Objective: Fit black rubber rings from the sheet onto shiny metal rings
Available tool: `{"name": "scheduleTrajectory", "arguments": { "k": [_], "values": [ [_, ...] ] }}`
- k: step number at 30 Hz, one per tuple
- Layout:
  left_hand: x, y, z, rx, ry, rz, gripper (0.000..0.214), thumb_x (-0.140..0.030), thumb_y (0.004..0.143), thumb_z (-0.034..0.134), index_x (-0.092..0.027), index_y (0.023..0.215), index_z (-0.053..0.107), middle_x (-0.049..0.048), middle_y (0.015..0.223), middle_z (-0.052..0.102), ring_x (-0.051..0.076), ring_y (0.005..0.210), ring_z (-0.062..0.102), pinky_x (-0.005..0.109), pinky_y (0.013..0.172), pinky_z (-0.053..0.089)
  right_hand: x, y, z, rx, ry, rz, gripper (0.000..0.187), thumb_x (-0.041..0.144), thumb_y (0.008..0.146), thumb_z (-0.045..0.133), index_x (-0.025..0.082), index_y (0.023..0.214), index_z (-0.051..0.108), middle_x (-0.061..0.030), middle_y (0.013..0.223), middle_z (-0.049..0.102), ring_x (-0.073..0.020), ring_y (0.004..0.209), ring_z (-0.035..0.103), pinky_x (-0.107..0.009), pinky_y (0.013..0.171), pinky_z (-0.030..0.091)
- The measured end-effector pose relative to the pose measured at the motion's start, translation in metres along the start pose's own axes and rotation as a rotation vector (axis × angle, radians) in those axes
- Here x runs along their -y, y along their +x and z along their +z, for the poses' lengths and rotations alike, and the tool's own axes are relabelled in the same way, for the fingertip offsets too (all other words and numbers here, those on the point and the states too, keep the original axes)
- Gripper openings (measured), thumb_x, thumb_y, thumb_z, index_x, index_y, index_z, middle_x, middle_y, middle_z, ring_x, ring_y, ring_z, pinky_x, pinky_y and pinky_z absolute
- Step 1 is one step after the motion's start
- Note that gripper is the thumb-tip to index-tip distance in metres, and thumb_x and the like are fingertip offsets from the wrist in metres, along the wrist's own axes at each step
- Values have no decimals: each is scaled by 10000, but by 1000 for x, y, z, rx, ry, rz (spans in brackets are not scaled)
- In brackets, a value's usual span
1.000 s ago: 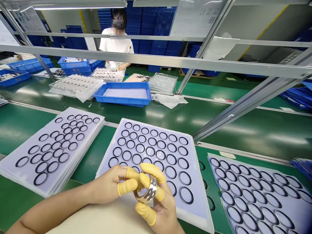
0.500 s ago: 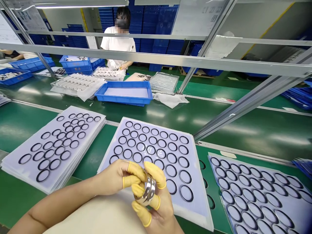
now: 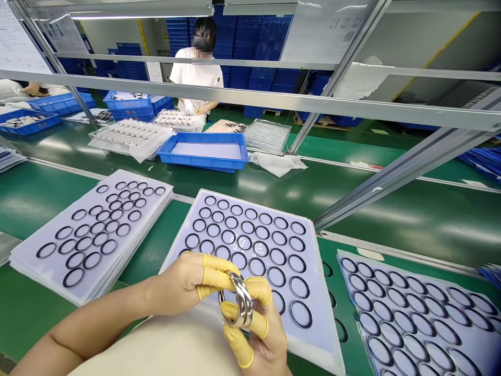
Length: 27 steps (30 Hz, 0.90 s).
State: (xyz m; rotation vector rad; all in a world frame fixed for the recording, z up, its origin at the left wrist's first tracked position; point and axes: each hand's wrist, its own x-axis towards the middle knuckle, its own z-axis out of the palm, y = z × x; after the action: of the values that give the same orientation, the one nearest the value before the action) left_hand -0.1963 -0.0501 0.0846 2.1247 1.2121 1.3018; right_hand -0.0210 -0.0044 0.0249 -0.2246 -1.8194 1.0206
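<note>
Several shiny metal rings, held together side by side, are in my right hand, whose fingers curl around and through them. My left hand pinches the near rim of the same rings from the left side. Both hands wear yellow finger cots. Under and beyond them lies a white sheet bearing dark-edged rings set out in rows. The hands hide its lower left part.
To the left is a stack of white sheets with loosely scattered rings. Another ring-covered sheet lies at right. Beyond stand a blue tray, a metal frame rail and a co-worker in a white shirt.
The rings have turned in my fingers and fan apart more. Both hands have shifted slightly to the right, and the view has moved a little.
</note>
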Motion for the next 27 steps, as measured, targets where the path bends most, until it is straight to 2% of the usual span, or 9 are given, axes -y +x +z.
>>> {"name": "scheduleTrajectory", "arguments": {
  "k": [4, 10, 13, 15, 17, 19, 22, 25, 27],
  "values": [
    [1, -2, 1, -30, 120, 89, 193, -129, 937, 442, -153, 935, 633, 104, 975, 719, 124, 783, 687, 200, 700, 534, 1, -3, 0, -1, 54, 69, 207, 128, 836, 520, 271, 943, 625, -26, 781, 490, -195, 716, 464, -360, 599, 443],
    [0, -7, 6, 22, 301, 152, 266, 0, 883, 400, -114, 971, 624, 111, 959, 701, 130, 777, 650, 217, 720, 534, 9, 2, -5, 21, 157, 228, 123, 311, 890, 538, 267, 843, 643, 4, 649, 498, -171, 625, 447, -327, 585, 404],
    [-1, -11, 8, 58, 424, 243, 235, -27, 887, 430, -72, 1040, 603, 152, 981, 690, 172, 845, 643, 258, 754, 539, 8, 1, -6, 23, 212, 343, 231, 349, 889, 552, 241, 706, 644, 15, 600, 486, -151, 591, 423, -305, 585, 379],
    [-1, -12, 10, 109, 418, 270, 214, -57, 897, 443, -60, 1045, 598, 164, 981, 687, 186, 860, 640, 272, 753, 543, 6, -1, -5, 27, 343, 456, 345, 384, 902, 526, 218, 620, 634, 9, 574, 485, -144, 573, 418, -293, 566, 363],
    [-1, -12, 12, 182, 342, 236, 219, -52, 901, 421, -77, 1000, 615, 145, 960, 690, 177, 842, 638, 266, 741, 543, 3, -2, -4, 0, 540, 614, 459, 418, 924, 471, 199, 541, 599, 4, 535, 478, -136, 537, 405, -281, 533, 341],
    [0, -11, 13, 190, 281, 176, 275, -8, 883, 383, -102, 954, 631, 119, 958, 694, 156, 818, 636, 248, 736, 536, 1, -3, -4, -34, 713, 732, 544, 477, 933, 413, 191, 499, 572, 6, 502, 459, -125, 498, 367, -272, 501, 314],
    [2, -10, 13, 94, 289, 134, 342, 51, 837, 352, -126, 912, 636, 105, 990, 695, 129, 780, 628, 223, 717, 518, 2, -1, -8, 70, 753, 675, 477, 558, 869, 492, 199, 604, 659, 10, 548, 481, -115, 500, 339, -262, 491, 296],
    [4, -8, 12, 60, 305, 172, 292, 33, 840, 378, -121, 867, 624, 115, 975, 693, 125, 737, 608, 223, 686, 506, 7, 4, -11, 247, 580, 539, 267, 488, 793, 643, 230, 743, 690, 24, 600, 482, -124, 550, 371, -267, 538, 326],
    [6, -8, 13, 59, 312, 197, 233, -5, 864, 407, -105, 871, 617, 132, 966, 690, 136, 746, 601, 236, 687, 506, 9, 8, -10, 309, 458, 478, 269, 486, 815, 613, 232, 740, 660, 33, 586, 441, -131, 560, 371, -273, 550, 328]
  ]
}}
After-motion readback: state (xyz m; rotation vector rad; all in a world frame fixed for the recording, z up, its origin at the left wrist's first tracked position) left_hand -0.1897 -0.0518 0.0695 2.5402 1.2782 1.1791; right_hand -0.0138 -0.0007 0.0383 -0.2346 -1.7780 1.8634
